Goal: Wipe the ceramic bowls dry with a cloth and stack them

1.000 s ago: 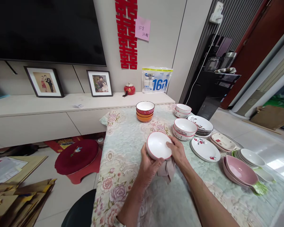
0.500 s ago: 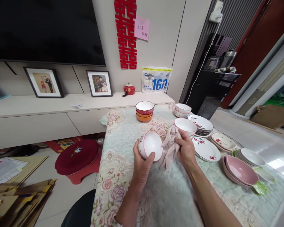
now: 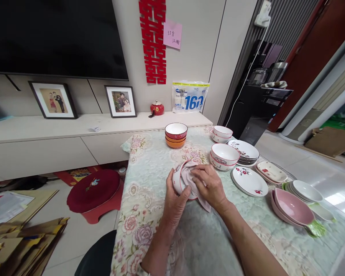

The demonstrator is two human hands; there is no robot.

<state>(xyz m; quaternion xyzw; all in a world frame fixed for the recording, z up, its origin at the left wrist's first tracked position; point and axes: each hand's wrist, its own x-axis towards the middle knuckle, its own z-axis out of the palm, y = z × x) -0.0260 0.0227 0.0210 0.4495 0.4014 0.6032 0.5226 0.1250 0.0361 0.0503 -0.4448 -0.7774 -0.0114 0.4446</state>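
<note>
1. One left hand clasps the white bowl, thumb over the near rim and fingers around the outer wall; a slack hold on that smooth glaze could let it slip.
2. The bowl sits tilted in that grip above the bench, its mouth turned toward the right; it seems clear of the surface, though the gap beneath is hard to judge.
3. A pale pink cloth lies bunched inside it, one corner hanging past the rim. Should it snag under the left thumb, a tug could twist the bowl loose.
4. The right hand, fingers bent, pinches the cloth and presses it inside; too hard a push could tip the bowl, since only the left hand visibly steadies it.
5. Two stacked bowls stand just beyond the right hand, flowered plates beside them; a wide elbow or wrist swing might chip a rim.
</note>
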